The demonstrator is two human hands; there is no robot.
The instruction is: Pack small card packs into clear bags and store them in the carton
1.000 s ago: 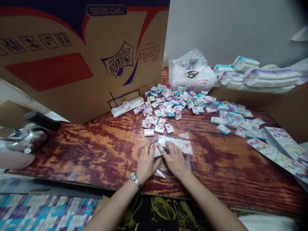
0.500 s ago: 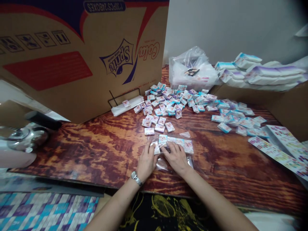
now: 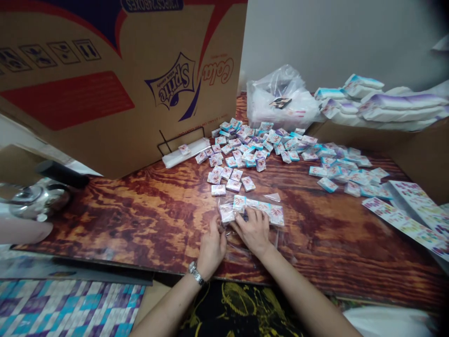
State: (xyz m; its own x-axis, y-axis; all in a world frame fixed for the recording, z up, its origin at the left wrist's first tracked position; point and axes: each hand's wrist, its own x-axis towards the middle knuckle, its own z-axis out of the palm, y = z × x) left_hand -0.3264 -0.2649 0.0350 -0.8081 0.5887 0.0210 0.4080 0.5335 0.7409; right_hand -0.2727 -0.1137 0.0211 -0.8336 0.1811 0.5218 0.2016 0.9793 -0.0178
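A clear plastic bag with several small white, pink and blue packets inside lies on the wooden table in front of me. My right hand lies flat on the bag with fingers stretched out, pressing the packets. My left hand, with a watch on the wrist, pinches the bag's left end by a packet. A small cluster of loose packets sits just beyond the bag.
A large scatter of packets covers the table's far middle and right. A big cardboard box stands at the left, a plastic bag at the back, stacked packs on a box at the right, printed sheets by the right edge.
My left hand has slid back toward me from on top of the bag to its left end. My right hand stays pressed on the bag; the view shifted slightly.
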